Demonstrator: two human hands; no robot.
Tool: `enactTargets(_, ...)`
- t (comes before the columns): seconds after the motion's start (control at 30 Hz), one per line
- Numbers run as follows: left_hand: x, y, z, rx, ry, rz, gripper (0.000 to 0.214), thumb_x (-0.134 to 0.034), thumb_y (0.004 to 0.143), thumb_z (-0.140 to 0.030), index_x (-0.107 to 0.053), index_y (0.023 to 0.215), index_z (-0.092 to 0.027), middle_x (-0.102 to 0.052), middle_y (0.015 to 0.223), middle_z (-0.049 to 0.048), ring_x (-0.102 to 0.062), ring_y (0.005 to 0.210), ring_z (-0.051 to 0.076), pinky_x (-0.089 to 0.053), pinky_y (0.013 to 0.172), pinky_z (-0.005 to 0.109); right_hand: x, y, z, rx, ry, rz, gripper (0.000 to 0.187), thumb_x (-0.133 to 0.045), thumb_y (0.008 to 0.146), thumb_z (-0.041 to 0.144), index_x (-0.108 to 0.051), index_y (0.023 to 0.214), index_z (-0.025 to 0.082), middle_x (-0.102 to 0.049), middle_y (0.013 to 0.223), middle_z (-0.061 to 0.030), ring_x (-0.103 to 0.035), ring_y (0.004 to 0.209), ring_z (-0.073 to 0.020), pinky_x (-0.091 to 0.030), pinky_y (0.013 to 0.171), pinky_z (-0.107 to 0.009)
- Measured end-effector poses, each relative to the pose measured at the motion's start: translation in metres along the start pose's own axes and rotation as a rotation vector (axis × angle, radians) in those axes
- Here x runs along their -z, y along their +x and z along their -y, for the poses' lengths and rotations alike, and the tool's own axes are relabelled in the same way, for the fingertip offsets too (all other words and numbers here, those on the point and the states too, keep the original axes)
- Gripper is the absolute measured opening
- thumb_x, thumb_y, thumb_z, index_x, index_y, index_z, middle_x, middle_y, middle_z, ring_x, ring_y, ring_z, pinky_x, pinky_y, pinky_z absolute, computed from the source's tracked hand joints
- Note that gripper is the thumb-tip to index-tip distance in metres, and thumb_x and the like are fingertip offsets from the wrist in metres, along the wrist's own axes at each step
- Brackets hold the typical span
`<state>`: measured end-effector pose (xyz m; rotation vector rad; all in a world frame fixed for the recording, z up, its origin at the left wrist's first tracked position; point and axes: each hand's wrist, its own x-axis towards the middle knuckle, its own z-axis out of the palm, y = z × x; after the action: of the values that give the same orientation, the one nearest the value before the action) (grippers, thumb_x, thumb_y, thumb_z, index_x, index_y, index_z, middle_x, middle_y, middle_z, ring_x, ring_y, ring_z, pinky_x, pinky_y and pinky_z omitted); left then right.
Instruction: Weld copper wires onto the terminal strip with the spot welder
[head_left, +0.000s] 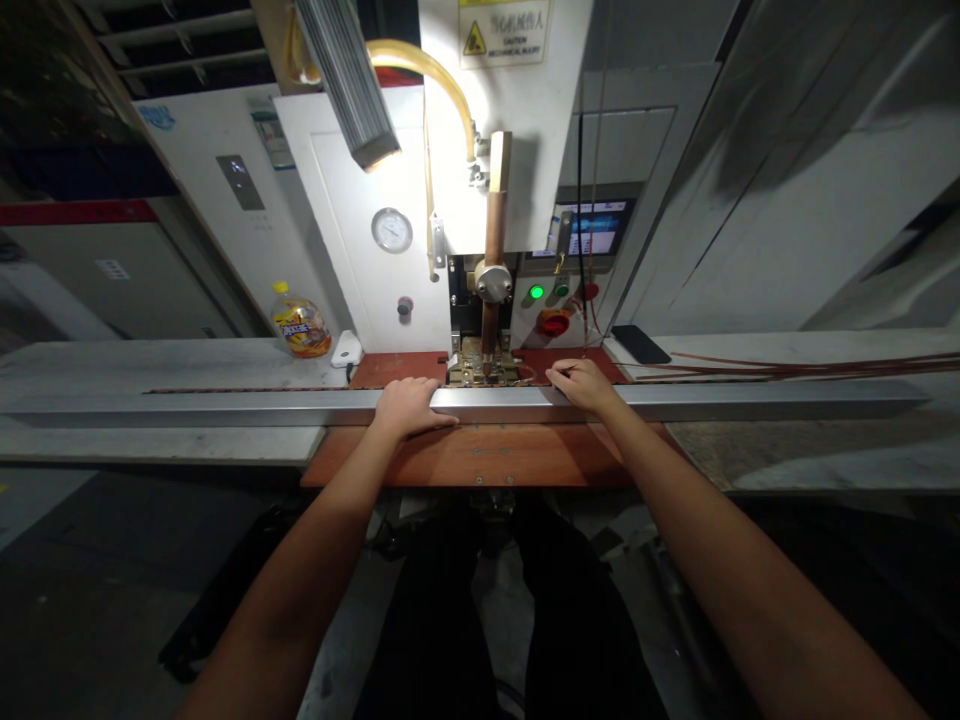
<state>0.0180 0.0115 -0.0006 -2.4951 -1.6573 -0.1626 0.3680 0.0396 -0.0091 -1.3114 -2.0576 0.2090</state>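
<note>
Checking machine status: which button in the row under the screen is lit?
The bright green button at the row's left end glows; the dark green button beside it and the red button look unlit.

Grey floor (mostly shadowed), bright lamp above.

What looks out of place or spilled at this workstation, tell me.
Nothing looks spilled or damaged. A mild oddity is the dark phone-like slab lying on the white bench near the thin brown strips: it seems a personal item among work materials.
</note>
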Motion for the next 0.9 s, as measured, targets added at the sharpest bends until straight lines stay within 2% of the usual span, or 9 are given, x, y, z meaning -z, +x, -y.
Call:
enactTargets(0.33, 0.002, 0.006, 0.003, -0.005, -0.029, 0.058, 0.080, -0.055, 0.070, -0.089, -0.066, 0.117, -0.025, -0.072, 0.122, 0.0103, -0.065, 0.110, 0.035, -0.048, 0.086, 0.041, 0.001, 0.005, 0.001, -0.004, 0.018, 0.009, 0.034, -0.049, 0.085, 0.038, -0.058, 0.056, 0.022, -0.066, 0.061, -0.0040, -0.056, 0.063, -0.0170, -0.037, 0.063, -0.028)
enactTargets(0.9, 0.001, 0.011, 0.004, 0.030, -0.055, 0.083, 0.079, -0.057, 0.067, -0.090, -0.067, 0.112, -0.025, -0.073, 0.116, 0.0112, -0.065, 0.108, 0.035, -0.046, 0.087, 0.040, 0.007, 0.009, 0.006, -0.045, 0.025, 0.021, 0.035, -0.046, 0.086, 0.038, -0.057, 0.057, 0.021, -0.066, 0.064, -0.0046, -0.057, 0.066, -0.0180, -0.039, 0.068, -0.030)
